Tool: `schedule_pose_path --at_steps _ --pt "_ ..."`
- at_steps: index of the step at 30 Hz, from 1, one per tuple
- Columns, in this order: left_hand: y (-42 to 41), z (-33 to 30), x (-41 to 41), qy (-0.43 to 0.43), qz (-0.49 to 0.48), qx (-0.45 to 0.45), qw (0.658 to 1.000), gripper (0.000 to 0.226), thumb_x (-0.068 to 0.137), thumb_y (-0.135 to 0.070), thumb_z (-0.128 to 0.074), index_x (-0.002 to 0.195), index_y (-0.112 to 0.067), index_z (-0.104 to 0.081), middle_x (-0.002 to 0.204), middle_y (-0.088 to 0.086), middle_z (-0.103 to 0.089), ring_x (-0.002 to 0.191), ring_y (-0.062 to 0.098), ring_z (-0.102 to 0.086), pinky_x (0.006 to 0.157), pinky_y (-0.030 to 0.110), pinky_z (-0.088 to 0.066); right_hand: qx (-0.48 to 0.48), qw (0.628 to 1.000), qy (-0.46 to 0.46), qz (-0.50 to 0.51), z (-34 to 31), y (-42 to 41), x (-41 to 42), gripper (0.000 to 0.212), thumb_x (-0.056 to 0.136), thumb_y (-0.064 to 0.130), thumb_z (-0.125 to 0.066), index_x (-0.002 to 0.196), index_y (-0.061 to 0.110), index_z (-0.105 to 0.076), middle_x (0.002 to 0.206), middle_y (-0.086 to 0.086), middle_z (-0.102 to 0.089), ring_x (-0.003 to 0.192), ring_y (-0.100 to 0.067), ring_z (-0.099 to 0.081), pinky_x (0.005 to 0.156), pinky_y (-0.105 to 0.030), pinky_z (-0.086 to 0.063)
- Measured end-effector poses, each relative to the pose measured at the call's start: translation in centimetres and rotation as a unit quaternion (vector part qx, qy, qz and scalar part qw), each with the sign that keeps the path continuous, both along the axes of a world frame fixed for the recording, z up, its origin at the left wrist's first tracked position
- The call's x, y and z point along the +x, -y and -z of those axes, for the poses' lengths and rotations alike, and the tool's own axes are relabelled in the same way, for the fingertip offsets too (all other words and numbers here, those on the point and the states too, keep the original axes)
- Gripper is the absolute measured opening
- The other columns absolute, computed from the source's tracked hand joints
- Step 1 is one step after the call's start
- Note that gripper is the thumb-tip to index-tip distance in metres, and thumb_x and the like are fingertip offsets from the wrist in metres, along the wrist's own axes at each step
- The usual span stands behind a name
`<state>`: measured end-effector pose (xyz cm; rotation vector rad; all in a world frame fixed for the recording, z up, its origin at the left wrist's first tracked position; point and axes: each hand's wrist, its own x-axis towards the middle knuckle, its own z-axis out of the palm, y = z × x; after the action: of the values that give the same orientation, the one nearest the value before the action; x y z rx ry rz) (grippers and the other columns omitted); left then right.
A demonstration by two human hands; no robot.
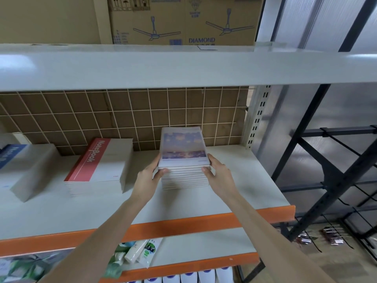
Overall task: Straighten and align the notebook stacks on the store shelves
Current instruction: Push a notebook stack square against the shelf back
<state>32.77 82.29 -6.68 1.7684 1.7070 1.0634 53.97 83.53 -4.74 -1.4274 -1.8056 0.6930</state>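
Notebook stack (184, 158) stands on the shelf (255, 180), right of centre, long axis running 12 to 6 o'clock. Left hand (150, 176) and right hand (219, 173) clasp the upper notebooks from 9 and 3 o'clock, thumbs on the front edge.

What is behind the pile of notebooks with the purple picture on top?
Behind the purple notebook stack you can see a white wire grid with brown cardboard behind it. The stack itself hides the part of the grid directly behind it.
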Motion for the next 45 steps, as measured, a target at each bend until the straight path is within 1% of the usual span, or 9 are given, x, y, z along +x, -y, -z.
schedule_pose_path --at_steps 3,9,13,19,25,30,33,40,45 --pt "0.1 -0.2 -0.2 0.007 0.011 0.000 1.000 0.059 0.095 -0.021 -0.052 0.147 -0.022 -0.025 0.128 0.000 -0.059 0.116 0.021 -0.056 0.084 0.013 -0.036 -0.008 1.000 0.002 0.000 0.1 0.2 -0.2 0.039 0.097 0.013 -0.049 0.136 0.016 -0.044 0.116 -0.001 -0.064 0.106 -0.020 -0.058 0.109 -0.050 -0.030" --pt "1.0 0.2 -0.3 0.048 -0.047 0.023 0.997 0.053 0.091 -0.019 -0.059 0.141 -0.018 -0.043 0.125 0.002 -0.062 0.116 0.022 -0.058 0.095 0.025 -0.043 -0.026 0.999 -0.024 0.025 -0.1 0.0 0.1 0.044 0.098 0.022 -0.049 0.141 0.011 -0.041 0.137 -0.002 -0.053 0.124 -0.027 -0.048 0.103 -0.046 -0.040" --pt "1.7 0.2 0.4 0.123 -0.056 0.067 0.989 0.043 0.089 -0.006 -0.062 0.131 -0.013 -0.054 0.112 -0.011 -0.063 0.110 0.015 -0.061 0.093 0.020 -0.043 -0.013 0.999 -0.037 0.030 -0.1 -0.1 -0.2 0.037 0.099 0.016 -0.047 0.136 0.013 -0.048 0.126 -0.001 -0.061 0.114 -0.024 -0.056 0.095 -0.034 -0.046" --pt "1.5 0.3 0.8 0.077 -0.044 0.047 0.995 0.050 0.093 0.000 -0.053 0.140 -0.013 -0.043 0.124 0.004 -0.062 0.117 0.018 -0.056 0.085 0.006 -0.038 -0.028 0.999 -0.022 0.036 0.3 -0.4 -0.2 0.043 0.100 0.015 -0.044 0.143 0.013 -0.041 0.131 -0.006 -0.058 0.122 -0.025 -0.051 0.099 -0.031 -0.041" --pt "1.8 0.1 0.0 0.009 -0.020 0.011 1.000 0.056 0.094 -0.003 -0.051 0.145 -0.016 -0.031 0.136 0.002 -0.053 0.124 0.022 -0.051 0.097 0.022 -0.037 -0.048 0.999 -0.012 0.020 0.3 0.0 -0.2 0.048 0.101 0.017 -0.043 0.147 0.018 -0.031 0.132 -0.007 -0.055 0.121 -0.026 -0.048 0.101 -0.041 -0.041" --pt "2.0 0.0 -0.1 0.020 -0.038 0.036 0.998 0.048 0.093 0.001 -0.051 0.139 -0.014 -0.044 0.130 0.000 -0.057 0.123 0.019 -0.052 0.095 0.014 -0.034 -0.052 0.998 -0.027 0.021 0.4 0.2 0.2 0.049 0.100 0.015 -0.043 0.147 0.013 -0.030 0.141 -0.005 -0.048 0.127 -0.027 -0.047 0.100 -0.045 -0.043" --pt "2.1 0.3 0.3 0.038 -0.035 0.023 0.998 0.051 0.092 0.005 -0.050 0.140 -0.013 -0.042 0.131 0.001 -0.055 0.123 0.019 -0.051 0.094 0.011 -0.033 -0.065 0.997 -0.027 0.018 0.5 0.3 0.1 0.052 0.100 0.014 -0.043 0.149 0.016 -0.025 0.144 -0.006 -0.045 0.130 -0.025 -0.044 0.102 -0.042 -0.043" --pt "2.1 0.2 0.2 0.047 -0.028 -0.010 0.998 0.056 0.093 0.004 -0.048 0.144 -0.014 -0.033 0.135 0.004 -0.052 0.129 0.020 -0.045 0.109 0.029 -0.032 -0.075 0.997 -0.004 0.001 0.8 0.2 0.3 0.056 0.100 0.016 -0.044 0.151 0.018 -0.020 0.152 0.002 -0.034 0.138 -0.022 -0.031 0.112 -0.035 -0.029" --pt "2.0 0.3 0.4 0.034 -0.024 -0.022 0.999 0.058 0.094 0.004 -0.045 0.146 -0.015 -0.028 0.138 0.002 -0.049 0.131 0.019 -0.043 0.100 0.017 -0.028 -0.084 0.996 -0.008 0.001 0.9 0.2 0.1 0.058 0.099 0.013 -0.044 0.151 0.019 -0.018 0.150 -0.001 -0.037 0.136 -0.021 -0.036 0.106 -0.025 -0.029"
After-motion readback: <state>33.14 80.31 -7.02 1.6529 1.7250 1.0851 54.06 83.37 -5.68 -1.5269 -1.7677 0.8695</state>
